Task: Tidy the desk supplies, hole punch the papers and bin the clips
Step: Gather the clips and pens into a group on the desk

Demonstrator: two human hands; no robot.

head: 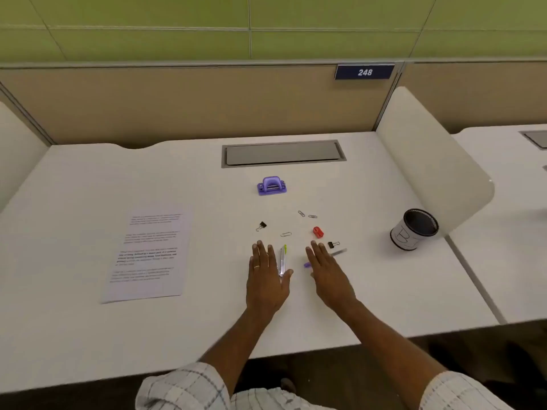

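Observation:
A purple hole punch stands mid-desk. Printed papers lie at the left. Two black binder clips, a red sharpener and wire paper clips are scattered ahead of my hands. A pen with a green tip lies just right of my left hand, which rests flat, fingers spread. My right hand lies flat over a purple-capped pen whose grey end shows past the fingers.
A black mesh cup with a white paper wrap stands at the right, beside a white divider. A grey cable hatch is set into the white desk at the back.

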